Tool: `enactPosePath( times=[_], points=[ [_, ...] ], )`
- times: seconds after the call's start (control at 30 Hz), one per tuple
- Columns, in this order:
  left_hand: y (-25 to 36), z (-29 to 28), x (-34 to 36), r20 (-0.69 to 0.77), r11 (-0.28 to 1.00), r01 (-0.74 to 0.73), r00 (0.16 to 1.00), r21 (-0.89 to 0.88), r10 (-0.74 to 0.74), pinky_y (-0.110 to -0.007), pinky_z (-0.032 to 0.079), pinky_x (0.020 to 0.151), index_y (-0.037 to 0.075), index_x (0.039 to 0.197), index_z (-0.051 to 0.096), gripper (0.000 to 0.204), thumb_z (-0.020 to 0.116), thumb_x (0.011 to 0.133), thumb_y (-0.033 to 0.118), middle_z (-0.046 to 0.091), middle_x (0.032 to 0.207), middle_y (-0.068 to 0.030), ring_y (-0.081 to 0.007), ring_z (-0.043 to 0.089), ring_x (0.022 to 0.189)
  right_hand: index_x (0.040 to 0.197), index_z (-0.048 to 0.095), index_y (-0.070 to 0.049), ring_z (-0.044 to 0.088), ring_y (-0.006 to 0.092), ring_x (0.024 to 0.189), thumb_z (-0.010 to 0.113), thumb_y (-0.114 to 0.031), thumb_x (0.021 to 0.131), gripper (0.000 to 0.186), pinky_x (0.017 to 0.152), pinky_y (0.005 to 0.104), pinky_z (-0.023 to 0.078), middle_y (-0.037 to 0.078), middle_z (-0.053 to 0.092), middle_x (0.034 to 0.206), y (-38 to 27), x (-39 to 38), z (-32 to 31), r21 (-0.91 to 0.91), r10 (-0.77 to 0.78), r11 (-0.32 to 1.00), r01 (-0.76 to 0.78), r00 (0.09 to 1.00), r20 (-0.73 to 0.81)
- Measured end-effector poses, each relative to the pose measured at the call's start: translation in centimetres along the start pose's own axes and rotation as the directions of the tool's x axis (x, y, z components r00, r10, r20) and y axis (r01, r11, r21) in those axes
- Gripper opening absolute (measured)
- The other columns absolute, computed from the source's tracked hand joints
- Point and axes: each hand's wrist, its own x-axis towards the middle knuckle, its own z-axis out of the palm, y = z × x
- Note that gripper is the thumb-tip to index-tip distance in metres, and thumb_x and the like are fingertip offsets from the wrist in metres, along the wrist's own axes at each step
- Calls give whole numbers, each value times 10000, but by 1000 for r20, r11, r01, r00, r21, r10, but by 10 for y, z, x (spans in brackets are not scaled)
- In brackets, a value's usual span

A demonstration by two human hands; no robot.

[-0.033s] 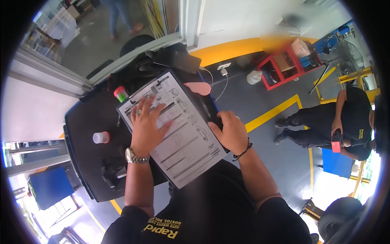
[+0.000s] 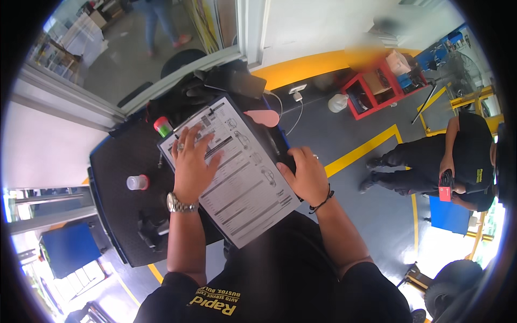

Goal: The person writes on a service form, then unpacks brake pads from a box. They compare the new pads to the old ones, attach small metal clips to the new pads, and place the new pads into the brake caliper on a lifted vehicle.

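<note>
A clipboard (image 2: 190, 119) with a printed form (image 2: 242, 185) lies tilted in front of my body. The form bears tables and small car outlines down its right side. My left hand (image 2: 192, 169) rests on the upper left of the paper, fingers spread, holding nothing. At the board's right edge, my right hand (image 2: 308, 176) grips it with the thumb over the rim; its fingertips are partly hidden. A pink rounded flat piece (image 2: 264, 118) sticks out by the board's upper right. Beside the top left corner stands a red and green container (image 2: 162, 126).
A dark-topped table (image 2: 118, 156) holds a small clear cup (image 2: 138, 182), a black tool-like object (image 2: 151, 231) and a dark phone (image 2: 237, 79) on a cable. A red shelf cart (image 2: 371, 89) stands far right. Another person (image 2: 420, 159) holds a red and black item nearby.
My left hand and the board's upper left have shifted very slightly. Behind the glass, a person's legs have changed stance. My right hand keeps its place.
</note>
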Motion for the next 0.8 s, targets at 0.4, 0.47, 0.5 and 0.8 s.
enactPosePath(
  times=[0.4, 0.47, 0.5, 0.8],
  points=[
    [-92, 22, 116, 146, 949, -284, 953, 136, 264, -522, 495, 938, 94, 1305, 610, 451, 663, 862, 32, 659, 1216, -186, -389, 626, 1131, 1346, 536, 2, 640, 341, 979, 681, -85, 885, 491, 872, 406, 526, 176, 625, 1065, -51, -159, -88, 693, 50, 703, 160, 961, -273],
    [-79, 18, 123, 169, 938, -231, 967, 259, 192, -522, 473, 982, 99, 1332, 589, 410, 631, 924, 77, 632, 1309, -151, -354, 598, 1217, 1476, 410, 24, 648, 317, 911, 635, -16, 873, 645, 819, 397, 531, 171, 631, 1024, -77, -187, -129, 752, -23, 535, 386, 896, -443],
    [-71, 15, 123, 149, 934, -220, 972, 281, 184, -519, 475, 985, 97, 1329, 589, 398, 634, 934, 102, 629, 1316, -146, -352, 594, 1226, 1536, 328, 37, 650, 304, 865, 608, 21, 863, 729, 778, 397, 534, 171, 634, 1002, -86, -196, -147, 686, -110, 459, 565, 802, -587],
    [86, -11, -9, -59, 917, -369, 923, 148, 381, -490, 479, 1008, 43, 1250, 628, 338, 670, 935, 160, 622, 1313, -171, -380, 594, 1213, 1450, 432, 38, 634, 279, 793, 610, -6, 873, 606, 716, 377, 516, 145, 627, 930, -77, -259, -229, 632, -448, -106, 767, 531, -719]
  ],
)
